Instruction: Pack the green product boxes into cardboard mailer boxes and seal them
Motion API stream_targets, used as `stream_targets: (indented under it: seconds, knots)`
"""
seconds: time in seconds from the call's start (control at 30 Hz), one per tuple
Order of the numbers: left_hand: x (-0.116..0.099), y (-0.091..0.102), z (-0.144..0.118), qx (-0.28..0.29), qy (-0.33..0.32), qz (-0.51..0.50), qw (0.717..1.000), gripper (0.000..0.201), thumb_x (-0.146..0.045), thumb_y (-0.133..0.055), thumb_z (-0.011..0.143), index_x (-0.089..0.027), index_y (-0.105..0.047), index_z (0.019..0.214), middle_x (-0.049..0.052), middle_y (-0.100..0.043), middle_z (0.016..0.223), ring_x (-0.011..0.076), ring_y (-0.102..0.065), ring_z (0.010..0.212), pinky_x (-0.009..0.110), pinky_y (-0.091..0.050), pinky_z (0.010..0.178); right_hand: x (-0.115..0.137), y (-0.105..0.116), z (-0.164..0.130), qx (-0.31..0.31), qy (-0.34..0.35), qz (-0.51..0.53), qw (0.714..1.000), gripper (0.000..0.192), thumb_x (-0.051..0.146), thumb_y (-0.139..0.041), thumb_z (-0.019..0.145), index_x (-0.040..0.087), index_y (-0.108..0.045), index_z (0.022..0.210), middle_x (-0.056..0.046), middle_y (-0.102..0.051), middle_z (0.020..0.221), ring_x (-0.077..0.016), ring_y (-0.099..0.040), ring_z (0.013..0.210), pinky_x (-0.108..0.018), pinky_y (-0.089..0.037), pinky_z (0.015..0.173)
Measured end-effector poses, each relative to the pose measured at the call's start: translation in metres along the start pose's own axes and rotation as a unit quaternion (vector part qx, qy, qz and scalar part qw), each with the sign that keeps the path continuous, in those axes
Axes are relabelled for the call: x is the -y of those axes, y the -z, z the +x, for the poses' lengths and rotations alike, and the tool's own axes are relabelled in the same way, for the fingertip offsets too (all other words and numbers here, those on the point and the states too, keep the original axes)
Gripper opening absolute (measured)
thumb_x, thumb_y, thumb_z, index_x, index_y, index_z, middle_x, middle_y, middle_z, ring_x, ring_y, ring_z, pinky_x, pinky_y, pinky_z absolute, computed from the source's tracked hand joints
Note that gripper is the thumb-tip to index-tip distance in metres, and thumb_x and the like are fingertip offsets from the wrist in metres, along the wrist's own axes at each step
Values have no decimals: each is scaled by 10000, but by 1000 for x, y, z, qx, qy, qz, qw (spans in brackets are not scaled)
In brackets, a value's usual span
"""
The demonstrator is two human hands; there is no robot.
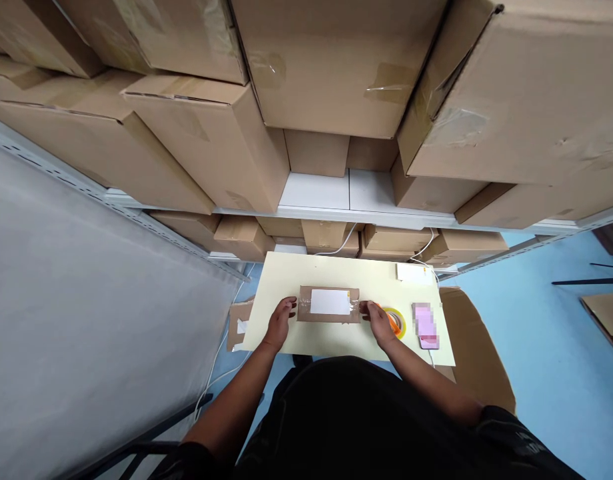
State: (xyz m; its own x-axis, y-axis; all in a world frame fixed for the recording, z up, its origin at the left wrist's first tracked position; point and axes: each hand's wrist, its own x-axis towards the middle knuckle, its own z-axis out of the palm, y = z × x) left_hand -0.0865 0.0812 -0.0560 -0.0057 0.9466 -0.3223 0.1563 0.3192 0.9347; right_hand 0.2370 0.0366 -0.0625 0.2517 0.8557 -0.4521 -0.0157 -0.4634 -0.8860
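On the pale yellow table (336, 270) lies a flat brown cardboard package (331, 318) with a white label (330, 302) on its top. Clear tape shows at both of its short ends. My left hand (281, 320) is beside the package's left end, fingers apart and holding nothing. At the right end, my right hand (377, 321) has its fingers stretched toward the package; whether the fingertips touch it I cannot tell. An orange and yellow tape dispenser (398, 323) lies just right of my right hand, partly hidden by it.
A phone (425, 327) with a cable lies on the table's right side. At the back right corner is a white label stack or box (411, 273). Shelves (316, 193) full of cardboard boxes (336, 60) rise behind the table. Left stands a grey wall (86, 300).
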Motion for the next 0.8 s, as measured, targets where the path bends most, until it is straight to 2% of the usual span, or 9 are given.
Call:
stream_targets:
  seconds: [0.13,0.33,0.47,0.8]
  knots:
    - [8,-4,-2,30,23,-44,998,570,-587,-397,950,-183,-635,1273,145,-663,1363,284,-610,1291,424,-541,980,-7,-4,-2,12,-7,30,999,661,807,-519,874,218,-760,1056,-119,-751,1155,-293,-690,1067,-435,-558,931]
    - [14,-9,-2,18,47,-80,996,525,-558,-453,921,-196,-644,1251,140,-665,1363,292,-608,1295,454,-526,1017,-11,-9,-6,17,-20,33,999,644,797,-534,876,217,-743,1062,-124,-751,1143,-298,-696,1060,-442,-561,956]
    - [15,-11,-3,18,65,-88,994,561,-617,-451,919,-205,-639,1250,142,-667,1366,293,-602,1313,452,-527,1018,-14,-10,-6,24,-23,45,998,648,801,-519,880,224,-735,1081,-122,-750,1163,-303,-699,1074,-436,-571,944]
    - [20,-10,-2,25,63,-64,996,639,-705,-428,930,-204,-633,1270,147,-636,1414,289,-584,1331,443,-524,1021,-15,-12,-7,28,-22,53,998,645,796,-528,876,229,-734,1104,-119,-751,1175,-301,-701,1104,-427,-566,957]
